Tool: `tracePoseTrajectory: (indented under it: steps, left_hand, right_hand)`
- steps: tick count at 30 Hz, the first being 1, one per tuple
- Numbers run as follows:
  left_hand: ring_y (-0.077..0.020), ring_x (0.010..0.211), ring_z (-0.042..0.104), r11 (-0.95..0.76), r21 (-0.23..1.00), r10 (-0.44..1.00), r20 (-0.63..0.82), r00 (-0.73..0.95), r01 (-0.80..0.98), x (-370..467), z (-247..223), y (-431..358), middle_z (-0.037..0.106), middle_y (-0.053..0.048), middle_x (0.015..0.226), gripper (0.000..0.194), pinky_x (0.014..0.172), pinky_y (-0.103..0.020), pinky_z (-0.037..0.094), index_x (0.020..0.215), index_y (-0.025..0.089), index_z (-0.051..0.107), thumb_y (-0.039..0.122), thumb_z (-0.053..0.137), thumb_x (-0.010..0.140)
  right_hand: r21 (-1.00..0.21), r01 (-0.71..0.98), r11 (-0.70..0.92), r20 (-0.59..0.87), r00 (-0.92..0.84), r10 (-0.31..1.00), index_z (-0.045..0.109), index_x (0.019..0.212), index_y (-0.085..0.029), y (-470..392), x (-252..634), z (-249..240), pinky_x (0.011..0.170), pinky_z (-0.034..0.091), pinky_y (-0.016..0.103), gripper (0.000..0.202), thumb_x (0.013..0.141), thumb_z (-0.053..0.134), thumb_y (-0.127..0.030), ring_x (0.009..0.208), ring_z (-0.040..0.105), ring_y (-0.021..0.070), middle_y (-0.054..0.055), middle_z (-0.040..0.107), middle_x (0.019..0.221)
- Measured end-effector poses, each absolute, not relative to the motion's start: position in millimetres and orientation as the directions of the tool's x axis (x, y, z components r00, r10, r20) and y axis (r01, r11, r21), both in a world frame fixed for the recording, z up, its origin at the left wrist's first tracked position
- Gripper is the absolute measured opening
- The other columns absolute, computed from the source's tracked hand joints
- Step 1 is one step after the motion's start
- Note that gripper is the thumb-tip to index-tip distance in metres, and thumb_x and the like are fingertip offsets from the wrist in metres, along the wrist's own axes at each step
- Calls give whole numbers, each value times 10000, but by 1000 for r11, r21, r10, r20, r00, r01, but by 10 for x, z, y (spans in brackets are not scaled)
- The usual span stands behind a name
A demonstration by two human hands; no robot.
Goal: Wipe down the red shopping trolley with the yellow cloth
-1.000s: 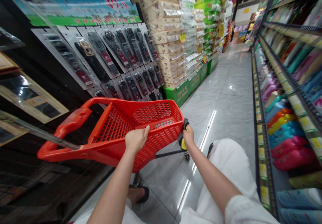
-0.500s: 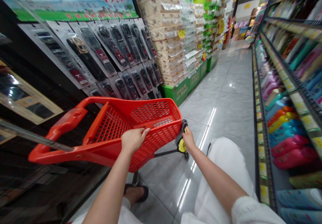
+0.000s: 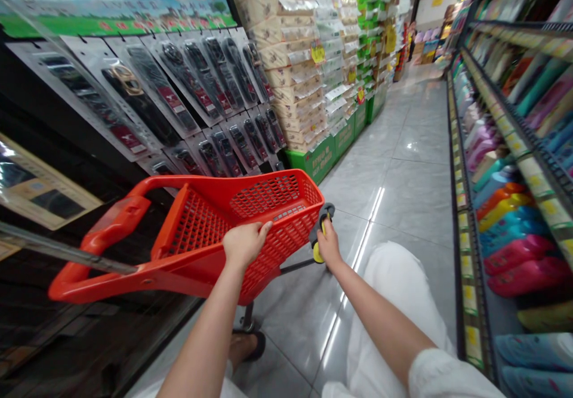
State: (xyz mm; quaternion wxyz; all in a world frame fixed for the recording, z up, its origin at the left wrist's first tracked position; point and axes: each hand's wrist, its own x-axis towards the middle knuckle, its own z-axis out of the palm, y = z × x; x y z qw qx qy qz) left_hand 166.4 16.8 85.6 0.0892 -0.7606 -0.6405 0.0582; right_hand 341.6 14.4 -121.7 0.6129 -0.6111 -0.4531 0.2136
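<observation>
A red plastic shopping cart (image 3: 188, 272) with perforated basket walls stands before me, its handle to the left. My left hand (image 3: 245, 244) is closed over the near rim of the basket, thumb along the top edge. My right hand (image 3: 329, 243) holds a grey and yellow tool (image 3: 319, 253) against the front end of the basket, fingers wrapped round its yellow part. What the tool's grey head touches is partly hidden. A dark bar runs beneath the basket toward the tool.
Packaged belts (image 3: 143, 88) hang on the left. Stacked cartons (image 3: 290, 58) stand on green bases beyond the cart. Shelves of colourful bottles (image 3: 519, 258) line the right. Grey tiled floor (image 3: 403, 189) runs up the aisle. My foot is under the cart.
The tool and my right hand have moved slightly up and left, now closer against the basket front. My left hand has shifted a little right along the rim. The view has shifted slightly.
</observation>
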Motion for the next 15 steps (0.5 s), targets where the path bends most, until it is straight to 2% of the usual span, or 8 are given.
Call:
tracePoseTrajectory:
  steps: [2,6,8,10,12,15]
  left_hand:
    - [-301,886,687,-159,-206,985,27,169,965,1687,853,179,747,-122,903,686,678,-328,444,925,238,735,610,158,915]
    - [-301,889,687,-147,-204,987,30,156,968,1705,847,184,749,-123,902,683,691,-333,450,916,235,735,605,161,917]
    - [-299,880,688,-136,-200,989,30,145,970,1707,844,178,749,-123,891,685,692,-333,450,897,233,735,610,163,916]
    - [-300,876,688,-121,-192,991,31,130,974,1714,842,174,748,-124,881,687,692,-334,449,881,230,735,616,168,913]
    - [-304,881,688,-107,-182,993,35,116,977,1731,842,174,748,-127,881,684,697,-340,450,882,228,736,617,174,912]
    - [-315,892,686,-97,-171,994,35,105,981,1763,847,180,746,-134,895,676,702,-353,454,914,226,736,604,176,916]
  right_hand:
    - [-956,264,127,250,510,823,541,1275,-129,144,3448,-1248,1030,413,360,585,717,366,-136,1173,548,207,112,616,1224]
    - [-992,121,-38,35,551,834,593,1207,-153,148,3450,-1360,883,500,362,590,665,362,-142,966,627,219,64,697,1019]
    - [-993,115,28,88,557,826,588,1218,-163,163,3460,-1336,928,483,349,577,682,375,-154,1023,615,210,64,687,1079]
    - [-977,158,146,210,554,806,574,1240,-163,175,3481,-1279,1013,429,331,560,712,387,-168,1140,569,194,74,640,1206]
    - [-962,193,195,270,534,802,584,1218,-159,174,3492,-1260,1032,411,314,531,725,389,-182,1161,556,185,79,623,1231]
    - [-985,157,67,141,529,837,609,1152,-150,154,3465,-1370,893,490,309,510,696,384,-188,944,624,192,68,686,1027]
